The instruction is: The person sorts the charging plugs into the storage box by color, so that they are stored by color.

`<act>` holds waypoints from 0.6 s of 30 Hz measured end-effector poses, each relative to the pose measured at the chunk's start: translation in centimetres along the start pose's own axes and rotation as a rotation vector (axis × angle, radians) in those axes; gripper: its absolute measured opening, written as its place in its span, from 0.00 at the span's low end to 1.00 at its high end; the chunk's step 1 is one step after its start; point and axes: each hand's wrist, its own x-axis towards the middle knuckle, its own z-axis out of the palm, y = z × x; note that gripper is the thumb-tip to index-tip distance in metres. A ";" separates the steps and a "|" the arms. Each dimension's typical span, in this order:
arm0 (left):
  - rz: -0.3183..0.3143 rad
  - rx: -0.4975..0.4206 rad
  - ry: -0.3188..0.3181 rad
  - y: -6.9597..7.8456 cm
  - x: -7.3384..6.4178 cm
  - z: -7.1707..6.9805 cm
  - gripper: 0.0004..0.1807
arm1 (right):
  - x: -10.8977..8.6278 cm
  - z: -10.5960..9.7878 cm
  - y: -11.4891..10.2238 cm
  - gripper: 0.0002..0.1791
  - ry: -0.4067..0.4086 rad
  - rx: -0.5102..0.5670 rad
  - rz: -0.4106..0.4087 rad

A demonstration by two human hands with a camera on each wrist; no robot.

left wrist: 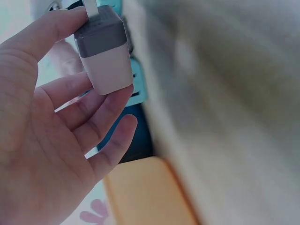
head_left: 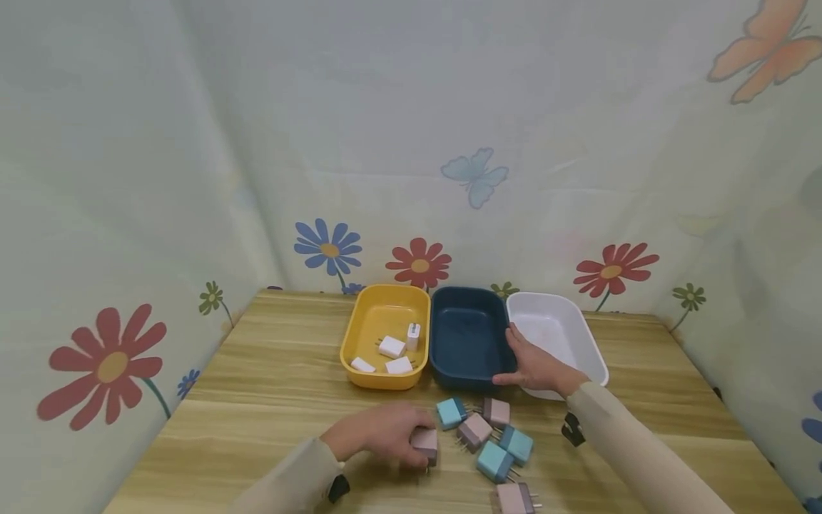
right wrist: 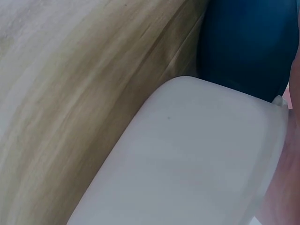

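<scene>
My left hand holds a pink-and-grey plug charger low over the table. In the left wrist view, the thumb and fingers pinch this charger, a metal prong standing up beside the thumb. My right hand reaches over the front of the white tray, fingertips at its side beside the dark blue tray. Its thumb lies at the blue tray's front corner. The right wrist view shows the white tray large, with only a blurred strip of the hand at the right edge.
Blue chargers and pink chargers lie loosely grouped on the wooden table. A yellow tray at the back left holds several white chargers. Behind the trays hangs a flowered cloth.
</scene>
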 end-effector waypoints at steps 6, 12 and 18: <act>-0.026 0.068 0.072 0.4 0.3 -2.7 0.20 | -0.2 0.0 0.1 0.64 0.000 0.020 0.003; -0.073 0.057 0.145 0.7 0.6 -5.1 0.23 | -0.1 0.1 0.2 0.64 -0.002 0.013 0.013; -0.129 0.024 0.207 0.4 1.1 -6.4 0.24 | -0.2 0.1 0.0 0.63 -0.004 0.010 0.013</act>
